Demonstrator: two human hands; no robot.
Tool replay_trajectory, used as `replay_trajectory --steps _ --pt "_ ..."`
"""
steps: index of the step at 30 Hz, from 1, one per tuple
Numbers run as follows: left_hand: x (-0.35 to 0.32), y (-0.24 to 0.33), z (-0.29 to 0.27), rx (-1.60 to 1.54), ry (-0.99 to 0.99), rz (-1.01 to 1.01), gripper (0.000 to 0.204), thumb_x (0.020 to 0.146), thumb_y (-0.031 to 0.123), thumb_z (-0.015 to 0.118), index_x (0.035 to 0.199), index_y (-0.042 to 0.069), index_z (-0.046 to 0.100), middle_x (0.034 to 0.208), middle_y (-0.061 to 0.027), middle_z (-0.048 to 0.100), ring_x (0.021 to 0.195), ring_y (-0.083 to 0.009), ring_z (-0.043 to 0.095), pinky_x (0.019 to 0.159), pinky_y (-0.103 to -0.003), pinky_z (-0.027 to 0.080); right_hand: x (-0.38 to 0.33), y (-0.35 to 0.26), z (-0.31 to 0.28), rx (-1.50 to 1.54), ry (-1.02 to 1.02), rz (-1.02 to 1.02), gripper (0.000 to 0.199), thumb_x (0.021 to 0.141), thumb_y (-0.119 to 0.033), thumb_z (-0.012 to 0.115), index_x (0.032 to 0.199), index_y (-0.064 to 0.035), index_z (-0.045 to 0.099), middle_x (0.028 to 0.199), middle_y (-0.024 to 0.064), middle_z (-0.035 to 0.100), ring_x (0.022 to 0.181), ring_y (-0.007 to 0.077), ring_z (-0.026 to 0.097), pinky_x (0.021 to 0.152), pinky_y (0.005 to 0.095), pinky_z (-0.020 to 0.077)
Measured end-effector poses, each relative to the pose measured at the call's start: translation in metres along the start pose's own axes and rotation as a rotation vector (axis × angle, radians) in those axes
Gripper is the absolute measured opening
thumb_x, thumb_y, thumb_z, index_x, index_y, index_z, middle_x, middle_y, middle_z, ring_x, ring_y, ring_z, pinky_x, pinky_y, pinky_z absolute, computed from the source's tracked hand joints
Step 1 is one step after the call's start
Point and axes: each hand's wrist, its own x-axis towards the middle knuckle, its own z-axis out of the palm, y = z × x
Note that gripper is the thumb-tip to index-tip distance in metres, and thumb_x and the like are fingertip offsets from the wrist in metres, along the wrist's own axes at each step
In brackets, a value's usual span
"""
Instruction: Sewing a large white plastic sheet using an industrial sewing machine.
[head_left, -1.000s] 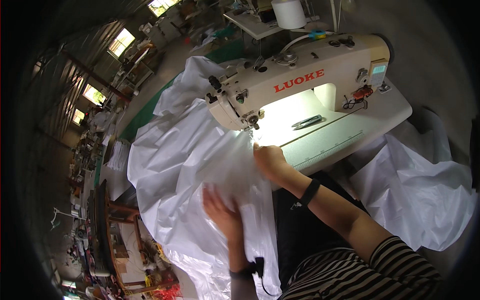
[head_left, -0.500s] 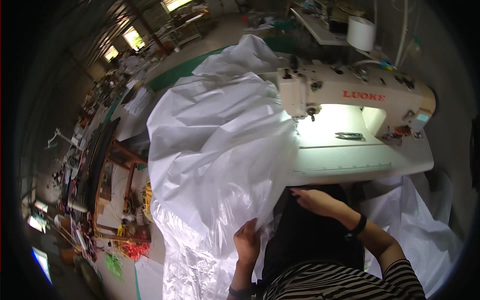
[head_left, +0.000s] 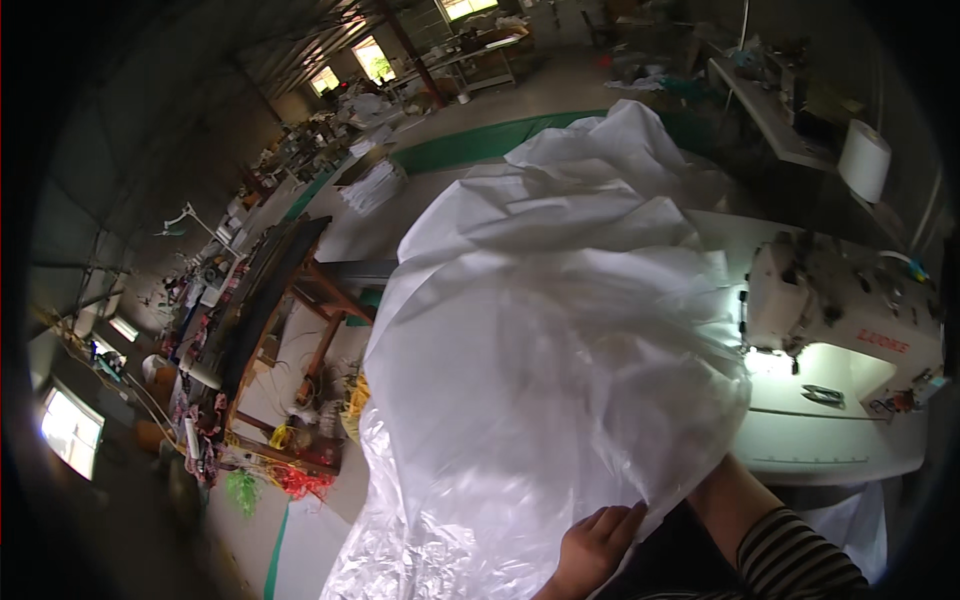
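Observation:
A large, crumpled sheet of white plastic-like material (head_left: 560,330) spreads across the middle, its lower part shiny and thinner-looking. My left hand (head_left: 598,545) pinches the sheet's near edge with its fingers closed. To the right of it, my right hand (head_left: 712,480) reaches beneath the sheet, so its fingers are hidden. The sheet's right side lies against the sewing machine (head_left: 850,310), close to the lit needle area. A pair of thread snips (head_left: 824,396) rests on the machine bed (head_left: 800,440).
A white thread cone (head_left: 864,162) stands behind the machine, near another worktable (head_left: 770,115). Wooden framing (head_left: 318,350) stands at the left, with red strands (head_left: 300,482) and green strands (head_left: 241,490) on the floor below. More white material (head_left: 850,530) hangs under the machine's front edge.
My view has swung left, so the machine sits farther right. My right hand, bare in front of my lap before, is now under the sheet. My left hand keeps hold of the edge.

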Motion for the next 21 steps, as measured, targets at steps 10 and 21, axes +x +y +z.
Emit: replay_trajectory --steps 10,21 --pt "0.034 -0.072 -0.009 0.239 0.069 -0.223 0.05 0.072 -0.001 0.064 0.12 0.014 0.067 0.095 -0.0034 0.064 0.064 -0.0206 0.063 0.055 -0.033 0.052 0.06 0.002 0.012 -0.036 0.033 0.049 0.036 0.099 -0.02 0.056 0.128 -0.0003 0.054 0.123 0.0144 0.061 0.112 0.0242 0.059 0.096 0.0372 0.0469" --pt "-0.028 -0.029 -0.016 -0.014 -0.103 0.081 0.041 0.07 0.004 0.071 0.109 0.018 0.071 0.092 0.001 0.057 0.052 -0.0112 0.054 0.046 -0.026 0.045 -0.345 0.013 -0.086 0.992 -0.363 0.184 0.038 0.1 -0.024 0.056 0.13 -0.0006 0.054 0.127 0.0128 0.06 0.116 0.0215 0.057 0.1 0.0356 0.0452"
